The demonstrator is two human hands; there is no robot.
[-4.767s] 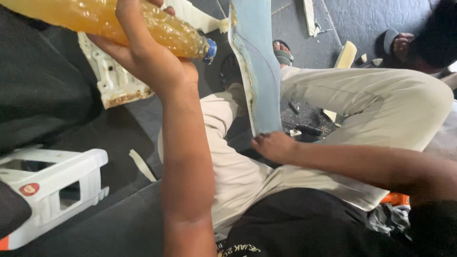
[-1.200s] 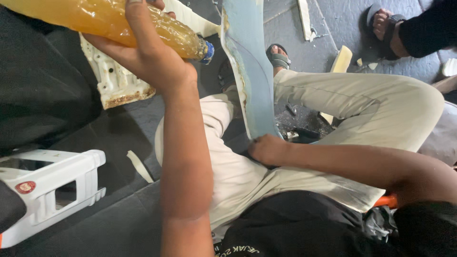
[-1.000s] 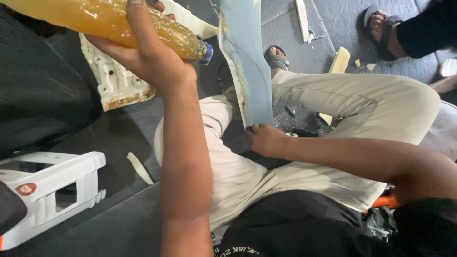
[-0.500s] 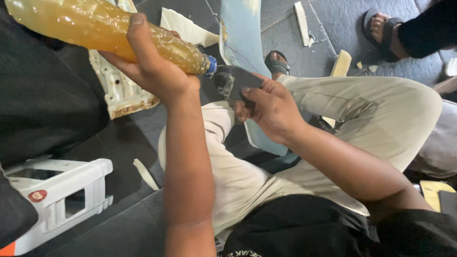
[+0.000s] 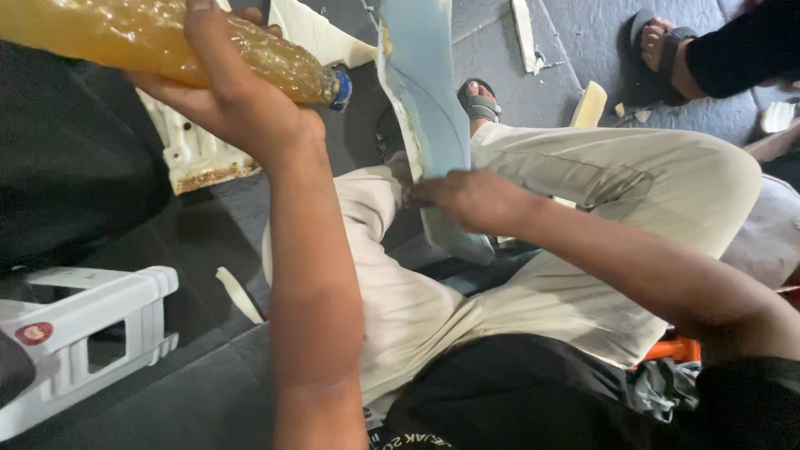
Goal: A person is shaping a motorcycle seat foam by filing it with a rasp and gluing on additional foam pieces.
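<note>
My left hand [image 5: 237, 104] grips a plastic bottle [image 5: 150, 42] of amber liquid with a blue cap, held nearly level at the upper left, its mouth pointing right toward a light blue curved plastic panel [image 5: 425, 92]. My right hand [image 5: 471, 198] lies against that panel's lower part, fingers pressed on its left edge, holding it upright between my knees. The panel's bottom end rests by my beige trousers [image 5: 583, 183].
A white plastic stool [image 5: 83, 333] stands at the lower left. A dirty white plastic part [image 5: 196, 158] lies on the dark floor behind the bottle. Cream offcuts [image 5: 587, 104] lie further off. Another person's sandalled foot [image 5: 662, 37] is at the upper right.
My right hand rose to the bottle's cap half a second ago, then dropped back onto the blue panel's edge. The bottle has stayed tilted in my left hand.
</note>
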